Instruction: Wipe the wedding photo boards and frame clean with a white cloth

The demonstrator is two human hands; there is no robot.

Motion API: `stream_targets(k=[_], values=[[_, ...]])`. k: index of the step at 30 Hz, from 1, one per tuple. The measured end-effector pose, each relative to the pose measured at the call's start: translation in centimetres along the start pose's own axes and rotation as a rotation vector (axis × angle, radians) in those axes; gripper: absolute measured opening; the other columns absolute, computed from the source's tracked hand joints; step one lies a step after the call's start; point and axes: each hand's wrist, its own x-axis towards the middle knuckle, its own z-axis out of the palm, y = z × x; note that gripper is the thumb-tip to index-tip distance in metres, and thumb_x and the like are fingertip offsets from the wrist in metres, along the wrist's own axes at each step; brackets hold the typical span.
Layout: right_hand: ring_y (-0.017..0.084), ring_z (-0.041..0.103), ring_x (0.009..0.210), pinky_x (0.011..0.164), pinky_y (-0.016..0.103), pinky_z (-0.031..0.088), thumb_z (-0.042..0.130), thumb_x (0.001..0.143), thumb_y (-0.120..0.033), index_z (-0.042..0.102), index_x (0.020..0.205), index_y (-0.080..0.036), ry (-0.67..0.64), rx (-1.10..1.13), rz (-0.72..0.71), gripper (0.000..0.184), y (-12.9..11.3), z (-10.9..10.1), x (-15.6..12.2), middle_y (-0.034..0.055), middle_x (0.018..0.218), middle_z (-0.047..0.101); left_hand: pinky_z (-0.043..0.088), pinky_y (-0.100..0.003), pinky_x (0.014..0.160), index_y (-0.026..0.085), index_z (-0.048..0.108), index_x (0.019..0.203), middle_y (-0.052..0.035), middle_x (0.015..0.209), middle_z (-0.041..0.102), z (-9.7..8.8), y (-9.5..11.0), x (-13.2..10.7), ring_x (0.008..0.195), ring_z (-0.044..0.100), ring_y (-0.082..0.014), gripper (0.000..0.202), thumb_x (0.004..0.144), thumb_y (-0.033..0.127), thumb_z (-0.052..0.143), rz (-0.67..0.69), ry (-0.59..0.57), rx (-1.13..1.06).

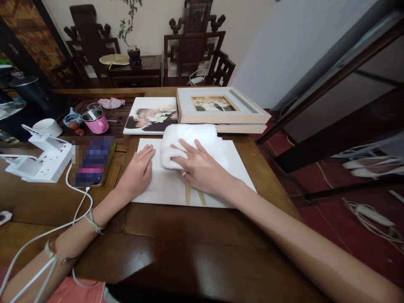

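A white flat board [160, 189], like the back of a picture panel, lies on the wooden table in front of me. Two tan strips show on its lower part. My left hand [137, 172] rests on the board's left edge, fingers stretched out and holding nothing. On top of the board, a fluffy white towel [189, 132] is folded into a thick pad. My right hand [202, 168], with a ring on one finger, grips the towel from above and presses it against the board. The towel hides part of the board's upper middle.
Behind the board lie a photo panel [154, 113] and stacked light-wood frames [221, 118]. To the left are a phone [93, 162] on a charging cable, a white power strip [47, 162], a pink mug [95, 122] and a white cup [47, 127]. Cables cross my left forearm.
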Motion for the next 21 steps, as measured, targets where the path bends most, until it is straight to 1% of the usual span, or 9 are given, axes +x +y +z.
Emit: stream_targets(k=[3,5,7,9,11,13,16,19,21], values=[[0.043,0.025,0.144,0.114,0.069,0.018,0.056,0.081,-0.008,0.064,0.122,-0.012,0.015,0.000,-0.045,0.042,-1.4,0.5,-0.7,0.0232,0.151,0.042,0.032,-0.053,0.117,0.005,0.053,0.134,-0.0204,0.146,0.049,-0.1,0.0,0.2,0.142,0.039,-0.0276,0.046,0.096,0.018,0.031,0.001,0.006,-0.007],[0.046,0.024,0.143,0.114,0.070,0.017,0.059,0.080,-0.009,0.066,0.118,-0.012,0.034,0.043,-0.127,0.040,-3.4,0.4,-2.4,0.0264,0.150,0.041,0.031,-0.053,0.117,0.007,0.052,0.134,-0.0192,0.147,0.048,-0.5,0.0,0.3,0.142,0.039,-0.0269,0.045,0.096,0.018,0.031,-0.007,0.002,-0.008],[0.049,0.026,0.141,0.112,0.071,0.020,0.062,0.079,-0.012,0.070,0.110,-0.013,0.037,0.114,-0.195,0.032,-5.6,-0.2,-4.6,0.0291,0.148,0.042,0.030,-0.053,0.117,0.007,0.051,0.136,-0.0189,0.149,0.047,-1.1,0.1,0.3,0.143,0.037,-0.0267,0.046,0.096,0.019,0.032,-0.014,-0.018,-0.005],[0.051,0.032,0.137,0.109,0.073,0.025,0.065,0.077,-0.016,0.073,0.100,-0.015,-0.011,0.203,-0.242,0.024,-7.3,-1.1,-6.6,0.0291,0.146,0.045,0.028,-0.052,0.118,0.006,0.049,0.138,-0.0187,0.151,0.043,-1.5,0.1,0.3,0.145,0.034,-0.0266,0.047,0.096,0.020,0.032,-0.016,-0.057,-0.004],[0.048,0.033,0.138,0.111,0.070,0.026,0.065,0.075,-0.017,0.072,0.100,-0.016,-0.065,0.277,-0.260,0.026,-7.8,-1.9,-7.6,0.0261,0.145,0.047,0.025,-0.052,0.119,0.005,0.045,0.141,-0.0186,0.154,0.040,-1.6,0.0,0.4,0.146,0.030,-0.0268,0.049,0.097,0.022,0.032,-0.014,-0.104,-0.003],[0.041,0.030,0.142,0.115,0.064,0.024,0.063,0.073,-0.013,0.069,0.109,-0.017,-0.102,0.311,-0.240,0.036,-6.9,-2.3,-7.3,0.0216,0.149,0.046,0.023,-0.053,0.120,0.003,0.043,0.142,-0.0193,0.155,0.037,-1.5,-0.1,0.4,0.147,0.027,-0.0274,0.051,0.097,0.022,0.030,-0.012,-0.132,0.006],[0.035,0.026,0.145,0.118,0.059,0.020,0.057,0.073,-0.005,0.065,0.119,-0.016,-0.112,0.270,-0.160,0.048,-4.4,-1.9,-4.9,0.0174,0.153,0.041,0.024,-0.052,0.120,0.001,0.043,0.142,-0.0210,0.154,0.038,-1.0,-0.5,0.4,0.147,0.029,-0.0280,0.051,0.097,0.020,0.027,-0.018,-0.117,0.019],[0.036,0.024,0.146,0.119,0.059,0.019,0.055,0.074,-0.002,0.063,0.120,-0.011,-0.059,0.160,-0.056,0.049,-2.0,-0.9,-1.4,0.0193,0.153,0.041,0.026,-0.051,0.119,0.002,0.046,0.140,-0.0207,0.152,0.041,-0.6,-0.8,0.2,0.146,0.031,-0.0273,0.050,0.097,0.018,0.026,-0.017,-0.076,0.009],[0.037,0.024,0.146,0.118,0.060,0.020,0.054,0.075,-0.002,0.063,0.121,-0.009,-0.019,0.082,0.008,0.047,-1.3,-0.2,0.5,0.0208,0.152,0.041,0.027,-0.052,0.119,0.005,0.047,0.139,-0.0194,0.152,0.042,-0.4,-0.8,0.0,0.145,0.032,-0.0267,0.049,0.097,0.018,0.027,-0.009,-0.053,-0.009]])
